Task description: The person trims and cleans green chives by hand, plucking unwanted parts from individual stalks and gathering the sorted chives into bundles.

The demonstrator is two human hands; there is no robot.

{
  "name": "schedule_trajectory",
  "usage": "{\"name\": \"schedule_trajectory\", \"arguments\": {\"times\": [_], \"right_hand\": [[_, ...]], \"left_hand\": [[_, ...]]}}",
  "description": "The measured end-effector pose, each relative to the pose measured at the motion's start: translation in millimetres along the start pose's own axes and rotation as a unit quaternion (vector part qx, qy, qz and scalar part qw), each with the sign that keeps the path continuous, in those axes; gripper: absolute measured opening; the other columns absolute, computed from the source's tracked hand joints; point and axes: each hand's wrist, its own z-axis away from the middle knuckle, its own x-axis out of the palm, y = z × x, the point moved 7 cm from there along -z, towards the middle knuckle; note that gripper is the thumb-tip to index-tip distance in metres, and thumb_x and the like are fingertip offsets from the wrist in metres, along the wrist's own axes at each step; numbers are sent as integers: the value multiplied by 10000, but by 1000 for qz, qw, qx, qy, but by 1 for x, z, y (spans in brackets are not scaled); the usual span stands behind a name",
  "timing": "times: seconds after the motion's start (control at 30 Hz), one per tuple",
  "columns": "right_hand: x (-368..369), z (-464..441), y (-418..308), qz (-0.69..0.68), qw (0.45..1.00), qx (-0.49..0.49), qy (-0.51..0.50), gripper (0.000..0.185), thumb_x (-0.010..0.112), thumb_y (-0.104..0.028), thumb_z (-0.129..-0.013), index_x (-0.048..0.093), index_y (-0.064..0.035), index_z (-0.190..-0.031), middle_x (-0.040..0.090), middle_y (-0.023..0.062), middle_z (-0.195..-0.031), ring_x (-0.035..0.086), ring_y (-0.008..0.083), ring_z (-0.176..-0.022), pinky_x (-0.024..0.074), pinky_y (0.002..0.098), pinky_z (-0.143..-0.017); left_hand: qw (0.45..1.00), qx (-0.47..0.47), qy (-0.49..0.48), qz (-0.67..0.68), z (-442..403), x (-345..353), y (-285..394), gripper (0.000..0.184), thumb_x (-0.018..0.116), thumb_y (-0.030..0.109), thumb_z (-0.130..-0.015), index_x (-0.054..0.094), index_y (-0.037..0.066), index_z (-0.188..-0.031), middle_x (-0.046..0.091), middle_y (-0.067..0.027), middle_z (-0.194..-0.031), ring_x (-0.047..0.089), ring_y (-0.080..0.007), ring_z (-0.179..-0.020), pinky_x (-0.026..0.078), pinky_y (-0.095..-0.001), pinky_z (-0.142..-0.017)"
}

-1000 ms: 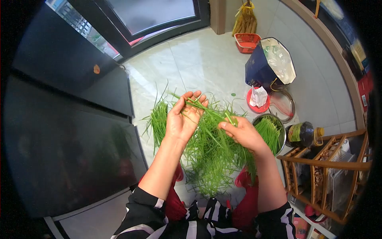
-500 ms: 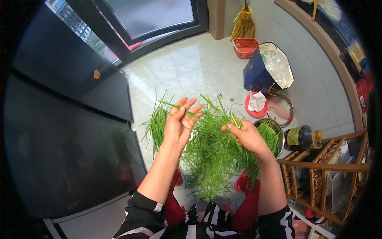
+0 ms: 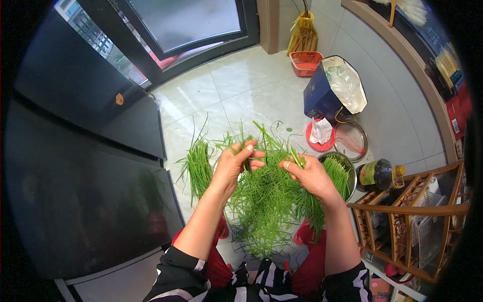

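Note:
My right hand (image 3: pixel 308 174) is closed around a bunch of green chives (image 3: pixel 298 158), their pale stem ends poking up past the thumb and the leaves hanging below. Opposite it, my left hand (image 3: pixel 240 163) is curled, with a few thin chive blades between thumb and fingers. Beneath both hands spreads a loose, tangled heap of chives (image 3: pixel 264 211) on the floor. A neater bundle of chives (image 3: pixel 199 168) lies left of my left hand. Right of my right hand, more chives (image 3: pixel 336 173) lie lined up in a round metal bowl (image 3: pixel 354 182).
A dark bottle with a yellow cap (image 3: pixel 380 174) and a wooden rack (image 3: pixel 407 221) stand at the right. Farther back are a red dish with white paper (image 3: pixel 320 134), a blue bag (image 3: pixel 329 93) and a red basket (image 3: pixel 305 64). A dark cabinet (image 3: pixel 90 186) borders the left.
My left hand has turned from palm-up with fingers spread to curled inward, moving lower and closer to the right hand. My right hand still grips its bunch in nearly the same place.

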Motion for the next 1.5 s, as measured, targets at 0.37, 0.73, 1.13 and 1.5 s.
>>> {"name": "schedule_trajectory", "arguments": {"times": [0.37,0.73,1.13,1.5], "right_hand": [[4,4,0,-14,1000,1,16,243,635,-238,-849,561,-43,-725,479,-47,-612,447,53,-572,370,246,-532],[20,6,-5,25,999,1,-23,249,641,-273,-832,602,-37,-763,516,-9,-582,483,80,-548,390,267,-521],[-14,1,33,182,977,72,82,315,596,-302,-835,633,9,-810,578,162,-602,585,271,-579,446,370,-588],[-3,3,-25,12,977,-96,189,305,627,-276,-853,620,29,-851,606,80,-685,545,130,-613,448,317,-580]], "left_hand": [[857,141,149,-473,11,-1,21,386,597,322,-886,645,-29,-1041,674,-99,-867,635,-162,-832,488,-278,-729],[995,63,50,-60,-1,0,-7,121,655,151,-838,634,33,-831,652,-49,-779,596,-116,-598,476,-239,-597],[986,134,102,12,0,-31,26,124,525,149,-913,586,50,-869,653,-101,-915,599,-128,-699,443,-241,-661],[983,125,-78,-112,6,26,2,90,542,107,-891,582,31,-863,648,-63,-889,598,-117,-742,468,-258,-726]]}}
